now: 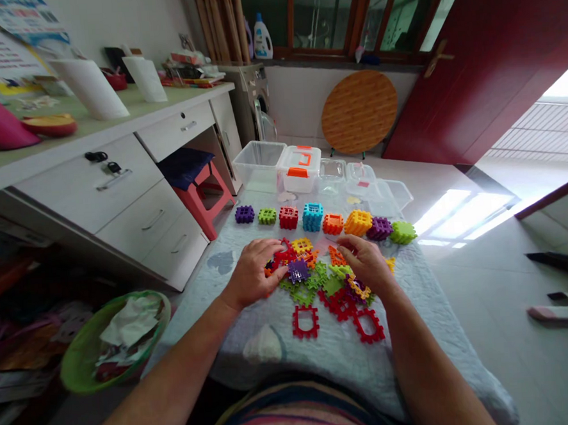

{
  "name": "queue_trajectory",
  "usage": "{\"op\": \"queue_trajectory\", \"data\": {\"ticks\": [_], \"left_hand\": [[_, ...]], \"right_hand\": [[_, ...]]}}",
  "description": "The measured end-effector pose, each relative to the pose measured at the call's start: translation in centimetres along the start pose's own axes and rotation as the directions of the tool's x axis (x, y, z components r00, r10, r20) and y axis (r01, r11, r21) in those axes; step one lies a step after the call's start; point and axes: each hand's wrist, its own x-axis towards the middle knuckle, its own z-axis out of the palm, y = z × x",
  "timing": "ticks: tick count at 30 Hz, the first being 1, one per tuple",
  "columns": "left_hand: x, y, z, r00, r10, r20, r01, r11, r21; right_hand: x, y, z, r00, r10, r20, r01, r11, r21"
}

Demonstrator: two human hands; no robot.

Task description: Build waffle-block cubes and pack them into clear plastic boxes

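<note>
A heap of flat interlocking plastic tiles (319,281) in red, green, purple, orange and yellow lies on a pale quilted cloth (331,351). My left hand (253,272) rests palm down on the heap's left side, fingers curled over a red tile (283,257). My right hand (366,262) lies on the right side, fingers bent over an orange tile (335,255). Behind the heap stands a row of finished cubes: purple (244,214), green (267,215), red (289,216), blue (312,216), orange (333,223), yellow-orange (358,222), purple (379,228), green (402,232).
Clear plastic boxes (259,163) and a white case with orange clasps (301,168) stand at the cloth's far edge. A white desk with drawers (119,184) and a red stool (200,192) are to the left. A green basin (111,341) sits low on the left.
</note>
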Motion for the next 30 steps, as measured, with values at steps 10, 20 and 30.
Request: {"op": "queue_trajectory", "data": {"ticks": [10, 20, 30], "left_hand": [[-2.8, -1.3, 0.6, 0.977, -0.117, 0.177, 0.107, 0.992, 0.061], [-2.6, -2.1, -0.8, 0.938, -0.337, -0.077, 0.31, 0.918, -0.246], [-1.6, -1.2, 0.5, 0.912, -0.381, 0.155, 0.407, 0.782, -0.472]], "right_hand": [[-0.6, 2.8, 2.0, 0.997, -0.033, -0.067, 0.026, 0.995, -0.099], [-0.6, 2.9, 1.8, 0.989, 0.006, -0.145, -0.019, 0.996, -0.09], [-0.7, 3.2, 1.8, 0.993, 0.026, -0.117, -0.035, 0.997, -0.073]]}}
